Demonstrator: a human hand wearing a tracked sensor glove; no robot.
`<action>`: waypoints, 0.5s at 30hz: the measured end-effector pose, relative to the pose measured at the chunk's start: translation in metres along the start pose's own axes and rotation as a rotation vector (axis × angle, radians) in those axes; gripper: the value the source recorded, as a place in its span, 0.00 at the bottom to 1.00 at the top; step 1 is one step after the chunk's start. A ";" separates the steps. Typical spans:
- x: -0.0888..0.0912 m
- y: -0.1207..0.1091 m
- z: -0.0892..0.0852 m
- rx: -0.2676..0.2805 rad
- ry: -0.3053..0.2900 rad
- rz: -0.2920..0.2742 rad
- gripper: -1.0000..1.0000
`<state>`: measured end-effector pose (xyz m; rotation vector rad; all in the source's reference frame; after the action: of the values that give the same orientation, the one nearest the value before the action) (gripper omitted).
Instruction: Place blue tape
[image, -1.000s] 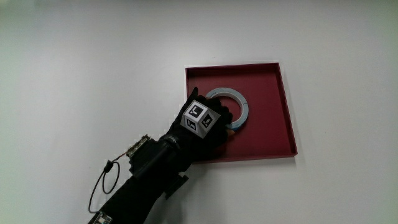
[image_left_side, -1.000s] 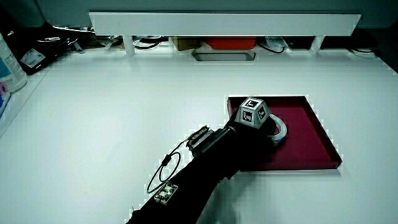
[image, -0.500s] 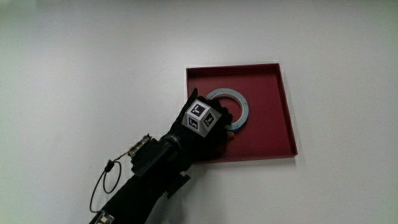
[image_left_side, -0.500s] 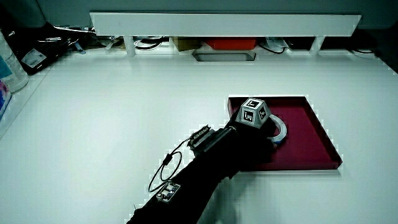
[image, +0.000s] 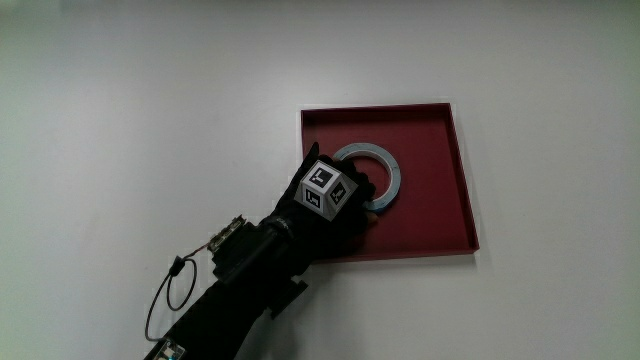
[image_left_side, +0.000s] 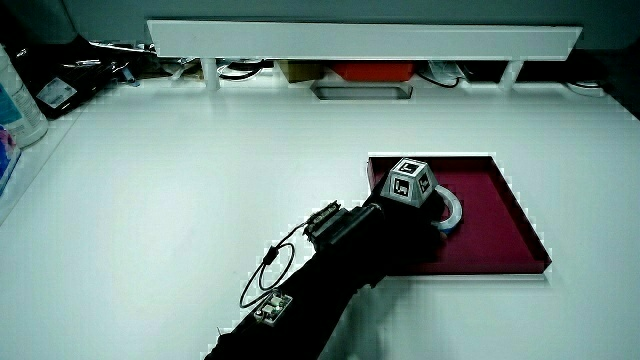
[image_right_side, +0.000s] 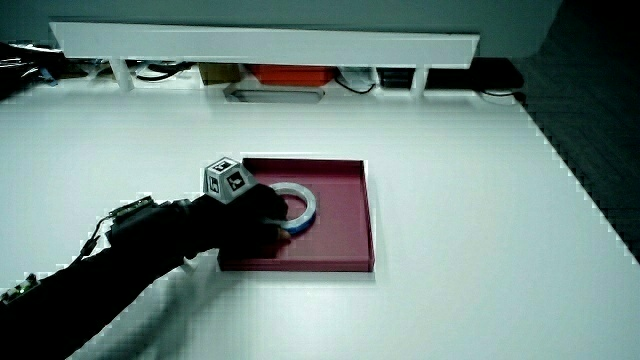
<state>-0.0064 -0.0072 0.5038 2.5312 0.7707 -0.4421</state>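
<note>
Grip of the hand (image: 335, 200) is closed on the blue tape (image: 372, 177), laid flat in the red tray (image: 440, 215); bare tray floor is seen at its 3 o'clock, bare tabletop (image: 150, 110) all round.

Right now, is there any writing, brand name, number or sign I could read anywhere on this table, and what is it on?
No readable words or numbers anywhere.
Patterned cube on the hand: black-and-white marker patterns, not letters.
Blue tape in the red tray: no print visible.
Bottle at the table's edge in a side view: its label is too small to read.
</note>
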 end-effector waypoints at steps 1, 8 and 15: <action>-0.001 0.001 -0.003 -0.006 -0.004 0.005 0.18; -0.004 -0.003 0.005 0.002 -0.021 0.018 0.10; -0.009 -0.014 0.022 -0.011 -0.119 0.030 0.03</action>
<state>-0.0251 -0.0122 0.4843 2.4775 0.6872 -0.5713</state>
